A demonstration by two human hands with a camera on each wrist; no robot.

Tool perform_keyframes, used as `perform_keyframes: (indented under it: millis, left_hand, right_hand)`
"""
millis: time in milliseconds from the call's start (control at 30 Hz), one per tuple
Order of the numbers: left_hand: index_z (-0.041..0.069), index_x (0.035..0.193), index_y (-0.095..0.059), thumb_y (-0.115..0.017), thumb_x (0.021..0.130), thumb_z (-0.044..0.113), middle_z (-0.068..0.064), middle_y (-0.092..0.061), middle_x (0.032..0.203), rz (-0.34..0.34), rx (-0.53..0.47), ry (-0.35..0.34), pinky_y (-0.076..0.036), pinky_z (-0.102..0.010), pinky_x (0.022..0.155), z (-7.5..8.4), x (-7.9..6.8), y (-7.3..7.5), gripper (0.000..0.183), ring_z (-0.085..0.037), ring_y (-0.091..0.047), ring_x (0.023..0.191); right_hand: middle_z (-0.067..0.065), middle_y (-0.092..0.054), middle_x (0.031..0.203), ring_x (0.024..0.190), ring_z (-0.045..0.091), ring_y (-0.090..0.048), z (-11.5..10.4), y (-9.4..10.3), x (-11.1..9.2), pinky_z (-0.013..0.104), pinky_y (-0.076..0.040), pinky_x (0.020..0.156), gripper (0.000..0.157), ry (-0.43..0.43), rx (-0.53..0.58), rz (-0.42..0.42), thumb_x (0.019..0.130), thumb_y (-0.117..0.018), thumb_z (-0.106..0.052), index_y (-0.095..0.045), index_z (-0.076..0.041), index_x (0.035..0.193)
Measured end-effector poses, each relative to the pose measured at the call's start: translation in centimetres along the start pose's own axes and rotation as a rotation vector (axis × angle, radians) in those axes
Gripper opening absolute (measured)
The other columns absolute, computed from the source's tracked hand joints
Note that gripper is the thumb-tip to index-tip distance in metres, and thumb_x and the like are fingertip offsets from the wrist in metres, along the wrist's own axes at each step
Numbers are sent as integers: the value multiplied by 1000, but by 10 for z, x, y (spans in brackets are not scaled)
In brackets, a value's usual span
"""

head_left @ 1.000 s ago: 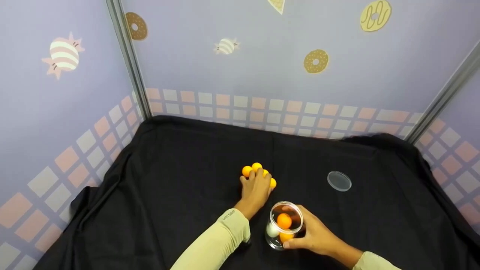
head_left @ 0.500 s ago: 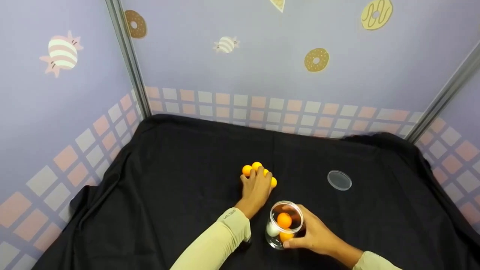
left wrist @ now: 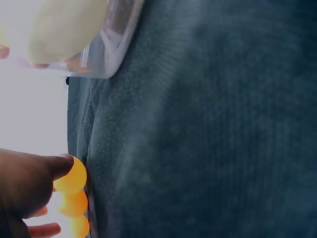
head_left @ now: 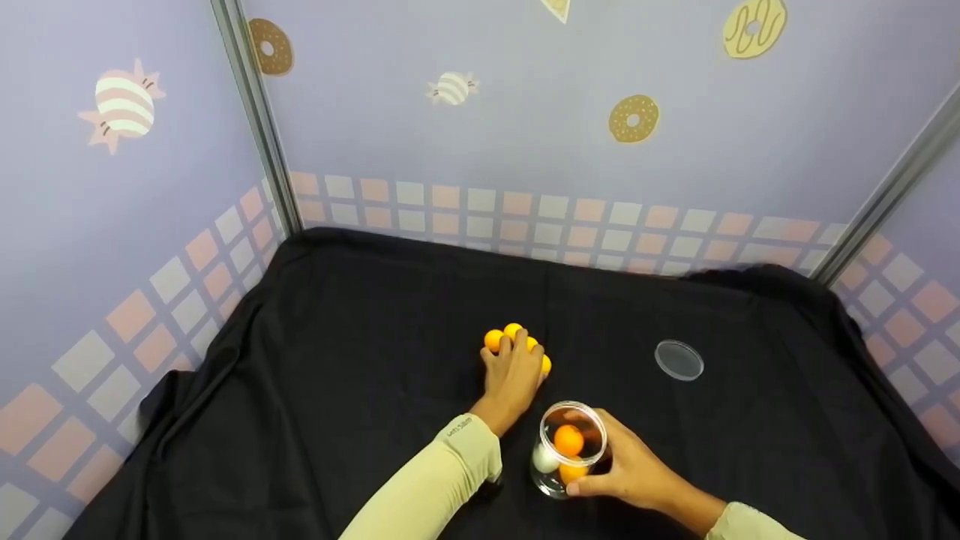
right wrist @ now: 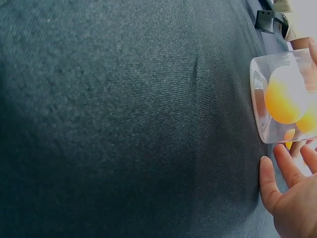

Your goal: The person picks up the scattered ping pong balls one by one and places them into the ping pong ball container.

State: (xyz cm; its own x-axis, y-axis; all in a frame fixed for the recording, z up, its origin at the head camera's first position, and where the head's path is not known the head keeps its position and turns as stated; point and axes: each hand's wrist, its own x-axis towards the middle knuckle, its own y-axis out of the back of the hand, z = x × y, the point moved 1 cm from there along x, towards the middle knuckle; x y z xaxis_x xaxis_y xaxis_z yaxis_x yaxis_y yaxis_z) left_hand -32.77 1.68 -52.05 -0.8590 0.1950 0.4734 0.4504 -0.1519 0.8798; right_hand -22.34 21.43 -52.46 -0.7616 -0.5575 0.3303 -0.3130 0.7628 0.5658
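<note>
Several orange ping-pong balls (head_left: 494, 340) sit bunched on the black cloth. Over them lies my left hand (head_left: 510, 379), fingers bent down among the balls. In the left wrist view its thumb presses against the nearest ball (left wrist: 72, 177); part of the bunch is hidden under the hand. My right hand (head_left: 630, 465) grips a clear plastic jar (head_left: 551, 489), thumb on the near side and fingers round the far right side. The jar stands uncovered and holds two orange balls (head_left: 568, 441) and a white ball (head_left: 546, 457). In the right wrist view, the jar (right wrist: 262, 124) shows its base on the cloth.
A clear round lid (head_left: 679, 361) lies flat on the cloth, right of the balls. The black cloth (head_left: 360, 337) covers the table and bunches up at its edges. Patterned partition walls (head_left: 525, 135) with metal posts close off the back and both sides.
</note>
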Motion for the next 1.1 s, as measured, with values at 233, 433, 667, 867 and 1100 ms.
perform_keyframes:
  millis: [233,433,667,867,1100]
  left_hand:
    - [23,112,-73,-79,84,46,-6,-61,124,9,11,5,-45,-53,79,-2,0,4,36,-27,-59,104]
    - [23,112,-71,-78,85,46,-6,-61,123,-4,-9,-6,-44,-55,81,-3,1,9,36,-28,-59,105]
    - [25,114,-70,-78,85,46,-4,-62,116,-6,-20,-13,-43,-54,81,-4,1,16,37,-28,-60,102]
    - [24,109,-70,-76,87,44,-4,-63,110,23,-35,-28,-43,-54,79,-7,0,23,30,-28,-61,98]
    - [23,116,-70,-78,85,46,-3,-63,117,-35,-8,-27,-42,-56,81,-9,0,22,39,-29,-58,101]
  right_hand:
    - [0,-57,139,117,16,-62,0,1,0,26,-52,96,85,-42,2,-18,70,-94,-33,-53,-18,143]
    - [1,-58,138,118,17,-62,-1,1,0,25,-51,98,86,-33,13,-14,70,-94,-31,-53,-17,143]
    - [3,-59,137,116,18,-63,-2,1,0,26,-52,96,85,-2,30,-9,70,-94,-28,-53,-16,143]
    - [2,-59,138,118,17,-62,-1,1,0,26,-53,96,86,-18,28,-14,70,-94,-29,-53,-16,143]
    - [3,-59,138,118,17,-62,-2,1,0,24,-50,99,85,-13,26,-14,70,-94,-27,-52,-16,144]
